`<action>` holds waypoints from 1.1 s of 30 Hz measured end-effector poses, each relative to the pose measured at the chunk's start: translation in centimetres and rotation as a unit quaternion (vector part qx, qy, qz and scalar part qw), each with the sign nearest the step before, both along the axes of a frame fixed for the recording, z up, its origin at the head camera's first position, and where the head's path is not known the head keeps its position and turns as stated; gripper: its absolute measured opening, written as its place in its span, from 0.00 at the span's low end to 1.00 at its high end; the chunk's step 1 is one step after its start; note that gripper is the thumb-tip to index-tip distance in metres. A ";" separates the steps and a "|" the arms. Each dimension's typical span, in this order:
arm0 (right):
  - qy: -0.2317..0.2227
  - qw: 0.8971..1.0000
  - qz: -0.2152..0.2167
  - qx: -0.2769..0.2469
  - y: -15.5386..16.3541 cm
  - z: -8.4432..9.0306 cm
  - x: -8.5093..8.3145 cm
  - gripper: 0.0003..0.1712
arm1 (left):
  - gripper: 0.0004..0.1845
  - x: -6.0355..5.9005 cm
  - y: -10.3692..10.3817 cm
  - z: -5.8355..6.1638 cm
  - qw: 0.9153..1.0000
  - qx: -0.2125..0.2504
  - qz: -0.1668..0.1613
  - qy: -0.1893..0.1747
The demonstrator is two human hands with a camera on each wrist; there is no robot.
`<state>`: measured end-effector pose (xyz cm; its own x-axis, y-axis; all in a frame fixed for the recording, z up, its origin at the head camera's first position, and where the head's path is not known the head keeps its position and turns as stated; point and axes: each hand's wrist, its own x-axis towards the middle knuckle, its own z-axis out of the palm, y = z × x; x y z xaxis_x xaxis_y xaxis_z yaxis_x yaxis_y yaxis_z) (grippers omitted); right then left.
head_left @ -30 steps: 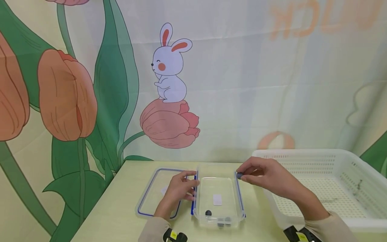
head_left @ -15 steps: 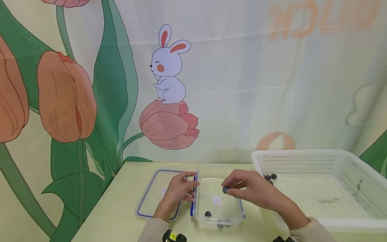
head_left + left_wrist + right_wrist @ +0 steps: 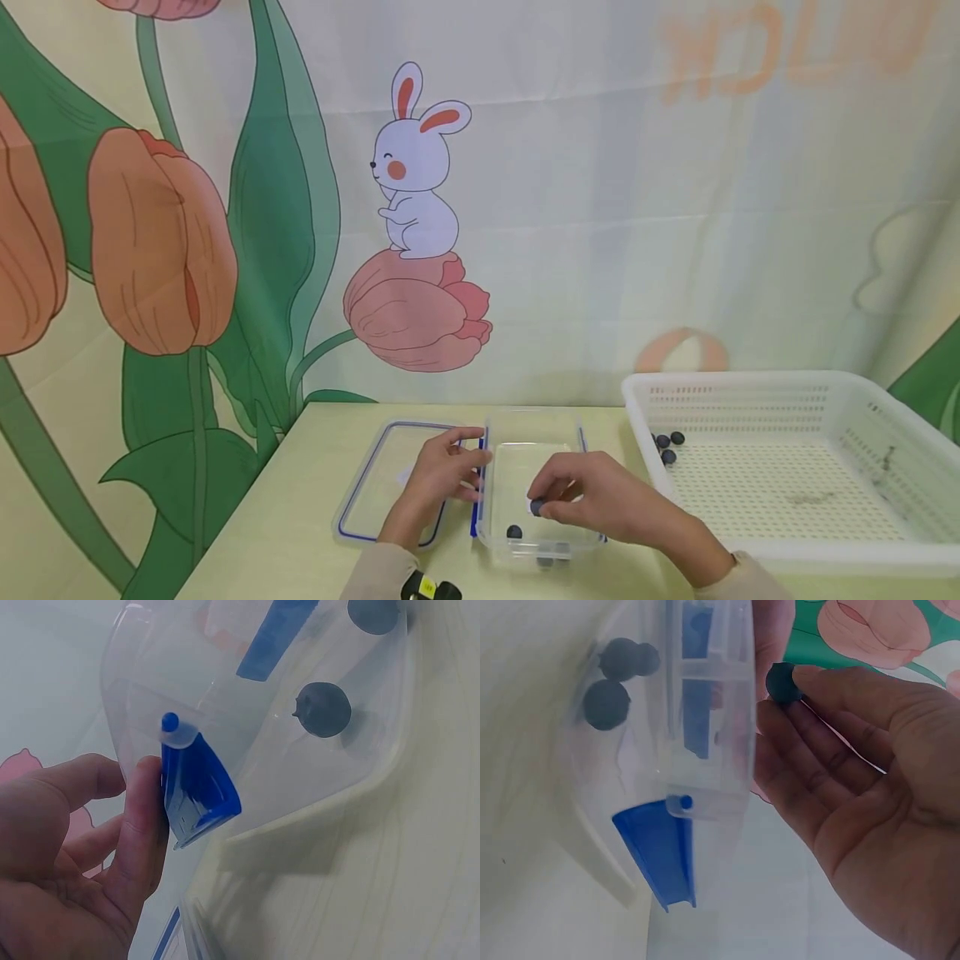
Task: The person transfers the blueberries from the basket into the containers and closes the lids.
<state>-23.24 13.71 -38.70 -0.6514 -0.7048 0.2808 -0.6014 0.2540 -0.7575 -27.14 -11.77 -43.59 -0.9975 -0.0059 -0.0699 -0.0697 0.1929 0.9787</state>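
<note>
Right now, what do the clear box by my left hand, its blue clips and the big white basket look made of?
Clear box: probably glossy rigid plastic; dark balls show through its wall.
Blue clips: likely smooth plastic, uniform colour, thin edges.
White basket: apparently fairly matte plastic, with regular rows of small holes.

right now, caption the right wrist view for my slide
Right hand pinching a dark ball above a clear container, other balls inside, blue latch open.
</note>
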 end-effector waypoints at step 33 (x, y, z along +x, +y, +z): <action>-0.012 0.998 -0.044 0.037 0.6 1.8 0.6 0.06 | 0.26 0.2 -0.1 0.0 1.000 0.001 -0.005 0.006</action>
<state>-22.62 14.30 -36.94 -0.7171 -0.6633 0.2141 -0.5564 0.3597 -0.7490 -26.97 -11.88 -43.60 -0.9983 0.0044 -0.0585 -0.0565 0.1924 0.9797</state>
